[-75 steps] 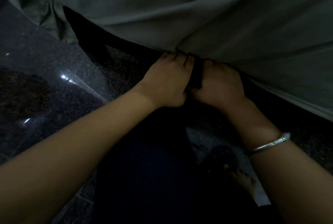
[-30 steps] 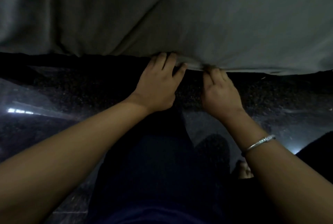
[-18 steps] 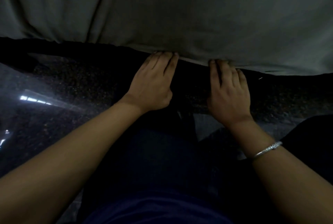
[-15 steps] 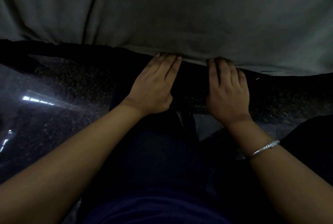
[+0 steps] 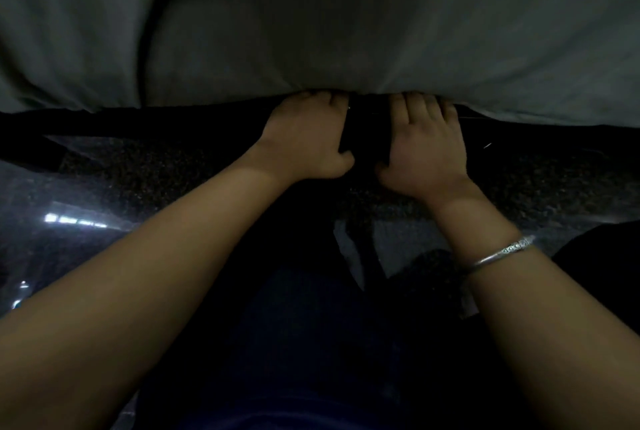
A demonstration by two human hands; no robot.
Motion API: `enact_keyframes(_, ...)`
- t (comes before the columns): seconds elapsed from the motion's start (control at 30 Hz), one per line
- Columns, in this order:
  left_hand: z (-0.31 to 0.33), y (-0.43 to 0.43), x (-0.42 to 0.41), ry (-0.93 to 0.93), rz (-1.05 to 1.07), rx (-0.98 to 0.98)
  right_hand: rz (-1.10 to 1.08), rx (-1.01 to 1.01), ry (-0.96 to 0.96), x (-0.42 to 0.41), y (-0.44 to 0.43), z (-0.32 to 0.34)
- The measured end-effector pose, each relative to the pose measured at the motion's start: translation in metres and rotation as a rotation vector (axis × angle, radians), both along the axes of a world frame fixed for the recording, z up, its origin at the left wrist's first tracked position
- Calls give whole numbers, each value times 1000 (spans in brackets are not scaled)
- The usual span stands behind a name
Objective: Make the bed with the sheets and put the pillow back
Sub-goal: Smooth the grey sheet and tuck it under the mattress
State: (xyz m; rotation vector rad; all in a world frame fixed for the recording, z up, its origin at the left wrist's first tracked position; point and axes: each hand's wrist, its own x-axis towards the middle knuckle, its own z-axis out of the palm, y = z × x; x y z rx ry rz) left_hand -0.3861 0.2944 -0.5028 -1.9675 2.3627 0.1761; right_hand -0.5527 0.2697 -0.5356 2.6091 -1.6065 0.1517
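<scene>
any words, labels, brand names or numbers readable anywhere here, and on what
None can be read: the grey sheet is plain, the silver bracelet bears only an engraved pattern too small to make out, and the dark floor shows only glare.

Fingertips of the left grip (image 5: pixel 304 142) and right grip (image 5: pixel 427 152) are hidden under the near edge of the sheet (image 5: pixel 346 31), which is cut off far, left and right.

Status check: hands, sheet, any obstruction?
Side by side, left hand and right hand, fingertips hidden under the sheet edge. Sheet drapes with few folds. No obstruction visible.
</scene>
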Motion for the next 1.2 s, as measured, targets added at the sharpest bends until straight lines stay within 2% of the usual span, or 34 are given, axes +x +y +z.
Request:
enact_keyframes(0.1, 8, -6, -2, 38, -10, -15, 53, 47, -58, -8, -3, 5)
enact_keyframes(0.2, 12, -5, -2, 56, 10, 107, 92, 188, -254, -16, -3, 19)
enact_keyframes(0.3, 29, -10, -15, -73, 116, 228, 134, 6, -309, -39, 14, 19)
enact_keyframes(0.37, 43, -5, -45, -232, 109, 211, 37, -62, -312, -65, 20, 17)
enact_keyframes(0.4, 48, 1, -64, -258, 38, 152, -69, -52, -323, -79, 19, 18)
enact_keyframes(0.47, 49, 11, -102, -159, -119, -24, -381, -26, -439, -108, 12, 18)
enact_keyframes(0.53, 46, 5, -127, 6, -194, -76, -773, 43, -769, -132, 0, 14)
enact_keyframes(0.6, 31, -13, -141, 87, -221, -6, -1044, 277, -1373, -145, -7, 16)
enact_keyframes(0.67, 13, -21, -152, 77, -306, -49, -1046, 532, -1918, -153, -14, 17)
enact_keyframes(0.73, -1, -20, -162, 37, -393, -105, -975, 577, -2156, -160, -19, 20)
enact_keyframes(0.83, -10, -23, -175, 8, -409, -180, -914, 549, -2207, -170, -27, 20)
enact_keyframes(1.0, -12, -32, -196, -19, -351, -319, -1045, 495, -2009, -174, -28, 8)
enact_keyframes(1.13, -14, -24, -202, 14, -351, -254, -1131, 446, -2000, -172, -29, 0)
enact_keyframes(1.17, -14, -22, -203, 30, -351, -199, -1143, 363, -1994, -170, -31, -1)
enact_keyframes(1.2, -14, -21, -203, 23, -351, -139, -1152, 220, -1901, -169, -32, -4)
